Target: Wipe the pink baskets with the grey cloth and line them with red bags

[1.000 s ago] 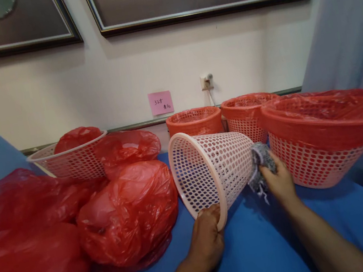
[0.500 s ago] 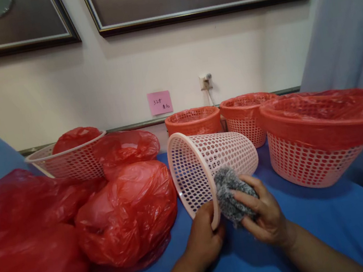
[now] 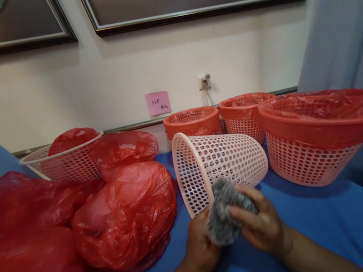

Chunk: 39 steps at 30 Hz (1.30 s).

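A pale pink perforated plastic wastebasket [image 3: 229, 153] lies on its side on the blue-covered table, its open mouth turned left. My left hand [image 3: 200, 239] is closed at the lower edge of its rim; the fingertips are partly hidden behind a cloth. Bunched in my right hand [image 3: 260, 222] is a fuzzy grey cloth [image 3: 225, 212], slightly blurred, which covers the front bottom part of the rim and meets my left hand. Left of the basket, close to its mouth, sits a crumpled red plastic bag [image 3: 128, 214].
Several pink baskets lined with red bags stand behind and to the right, the nearest a wide basket [image 3: 315, 164]. More red bags [image 3: 26, 269] fill the left side, before a white basket [image 3: 68, 166]. A pink note [image 3: 158, 103] and a socket [image 3: 204, 82] are on the wall.
My right hand has brought the grey cloth down and left along the rim, over my left hand's fingers. The wastebasket has shifted slightly right.
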Available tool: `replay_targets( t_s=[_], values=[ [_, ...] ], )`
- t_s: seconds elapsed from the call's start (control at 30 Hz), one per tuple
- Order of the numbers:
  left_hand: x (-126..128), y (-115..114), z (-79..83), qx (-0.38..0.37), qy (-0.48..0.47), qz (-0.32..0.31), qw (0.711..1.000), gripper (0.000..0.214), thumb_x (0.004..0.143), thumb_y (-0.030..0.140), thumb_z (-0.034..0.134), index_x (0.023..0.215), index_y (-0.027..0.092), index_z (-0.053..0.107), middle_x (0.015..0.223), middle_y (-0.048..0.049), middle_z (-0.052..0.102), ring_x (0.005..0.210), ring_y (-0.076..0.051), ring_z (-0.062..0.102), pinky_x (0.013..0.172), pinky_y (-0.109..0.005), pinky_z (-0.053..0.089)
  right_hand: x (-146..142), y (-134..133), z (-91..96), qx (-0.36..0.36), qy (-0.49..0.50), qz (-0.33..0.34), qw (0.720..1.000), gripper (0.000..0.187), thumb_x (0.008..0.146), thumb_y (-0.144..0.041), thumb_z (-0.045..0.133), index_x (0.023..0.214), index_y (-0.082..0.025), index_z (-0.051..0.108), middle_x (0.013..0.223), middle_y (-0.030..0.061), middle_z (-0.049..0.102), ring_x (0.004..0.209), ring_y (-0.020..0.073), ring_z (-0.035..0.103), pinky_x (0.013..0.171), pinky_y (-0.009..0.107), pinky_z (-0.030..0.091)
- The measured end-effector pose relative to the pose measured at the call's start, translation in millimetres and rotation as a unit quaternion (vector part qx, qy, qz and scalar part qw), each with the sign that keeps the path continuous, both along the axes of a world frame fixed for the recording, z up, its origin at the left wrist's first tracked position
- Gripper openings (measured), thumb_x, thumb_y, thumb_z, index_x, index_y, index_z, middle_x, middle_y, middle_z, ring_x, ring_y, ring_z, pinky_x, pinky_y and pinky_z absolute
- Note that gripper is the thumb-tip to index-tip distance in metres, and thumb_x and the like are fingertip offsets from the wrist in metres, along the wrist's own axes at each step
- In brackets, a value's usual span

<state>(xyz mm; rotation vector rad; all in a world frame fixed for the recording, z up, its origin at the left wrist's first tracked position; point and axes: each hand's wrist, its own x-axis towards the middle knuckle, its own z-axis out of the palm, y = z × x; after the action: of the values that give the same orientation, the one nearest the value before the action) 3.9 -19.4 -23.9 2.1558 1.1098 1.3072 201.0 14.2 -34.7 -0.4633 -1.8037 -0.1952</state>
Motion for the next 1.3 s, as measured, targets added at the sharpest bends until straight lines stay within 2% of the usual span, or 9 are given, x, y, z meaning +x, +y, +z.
replay_targets(
  t_s=[0.07,0.17,0.3,0.43,0.6,0.83,0.97,1.2,1.3],
  values=[
    [0,0,2.3,0.000,0.038,-0.003,0.999,0.029,0.100,0.031,0.051,0.115,0.023,0.075,0.105,-0.0081,0.077,0.093,-0.023,0.072,0.091,-0.034,0.058,10,17,-1.3,-0.096,0.105,-0.075,0.987,0.058,0.082,-0.015,0.062,0.138,-0.030,0.061,0.149,0.0104,0.048,0.133,0.0319,0.056,0.107,0.053,0.053],
    [0,1,3.7,-0.018,0.076,0.005,0.997,0.036,0.098,0.019,0.049,0.127,0.024,0.070,0.112,-0.0083,0.075,0.102,-0.024,0.071,0.095,-0.035,0.057,32,52,-1.8,-0.278,0.300,-0.165,0.898,0.052,0.083,-0.032,0.065,0.134,-0.022,0.065,0.141,0.0129,0.059,0.133,0.0336,0.056,0.115,0.058,0.041],
    [0,4,1.1,-0.049,0.105,0.012,0.993,0.039,0.093,0.013,0.049,0.123,0.023,0.072,0.106,-0.0085,0.075,0.097,-0.024,0.071,0.092,-0.037,0.058,51,80,-1.2,-0.426,0.404,-0.117,0.801,0.061,0.079,-0.045,0.067,0.133,-0.018,0.065,0.125,0.0114,0.071,0.120,0.0302,0.064,0.111,0.052,0.045],
    [0,10,-4.0,-0.066,0.126,0.016,0.990,0.043,0.089,0.008,0.050,0.122,0.023,0.074,0.121,-0.0103,0.074,0.111,-0.027,0.068,0.102,-0.041,0.055,33,55,-0.5,-0.303,0.266,-0.143,0.904,0.054,0.083,-0.036,0.064,0.135,-0.021,0.063,0.138,0.0130,0.061,0.132,0.0317,0.056,0.115,0.055,0.041],
    [-1,14,-8.8,-0.071,0.114,0.005,0.991,0.041,0.091,0.011,0.052,0.122,0.025,0.074,0.125,-0.0096,0.073,0.118,-0.027,0.066,0.104,-0.042,0.054,2,-3,6.6,-0.098,0.039,0.009,0.994,0.068,0.083,-0.010,0.060,0.146,-0.032,0.052,0.157,0.0110,0.037,0.136,0.0323,0.054,0.103,0.049,0.056],
    [2,7,-6.2,-0.041,0.018,0.029,0.999,0.042,0.095,0.020,0.056,0.137,0.020,0.061,0.130,-0.0137,0.069,0.119,-0.028,0.064,0.106,-0.044,0.052,4,0,9.8,-0.076,0.000,-0.006,0.997,0.060,0.083,-0.007,0.056,0.140,-0.028,0.057,0.151,0.0121,0.043,0.132,0.0295,0.057,0.103,0.047,0.057],
    [1,4,-3.6,-0.033,0.005,0.041,0.999,0.024,0.098,0.024,0.054,0.116,0.020,0.069,0.111,-0.0104,0.073,0.106,-0.025,0.067,0.097,-0.038,0.055,9,21,-0.4,-0.133,0.056,-0.047,0.988,0.051,0.084,-0.013,0.058,0.133,-0.027,0.063,0.148,0.0125,0.047,0.133,0.0302,0.056,0.108,0.052,0.052],
    [0,3,-13.5,-0.057,0.125,0.094,0.986,0.032,0.072,0.003,0.053,0.095,0.020,0.065,0.087,-0.0040,0.067,0.080,-0.022,0.063,0.077,-0.034,0.054,54,88,-9.5,-0.412,0.349,-0.157,0.827,0.057,0.079,-0.044,0.065,0.129,-0.018,0.066,0.123,0.0119,0.070,0.116,0.0302,0.065,0.110,0.053,0.045],
    [3,4,-19.6,-0.055,0.146,0.076,0.985,0.057,0.065,-0.002,0.051,0.115,0.020,0.064,0.107,-0.0078,0.069,0.100,-0.026,0.065,0.093,-0.040,0.054,44,77,-7.5,-0.353,0.315,-0.162,0.866,0.058,0.081,-0.043,0.066,0.133,-0.018,0.063,0.131,0.0134,0.066,0.123,0.0308,0.061,0.112,0.054,0.043]
  ],
)
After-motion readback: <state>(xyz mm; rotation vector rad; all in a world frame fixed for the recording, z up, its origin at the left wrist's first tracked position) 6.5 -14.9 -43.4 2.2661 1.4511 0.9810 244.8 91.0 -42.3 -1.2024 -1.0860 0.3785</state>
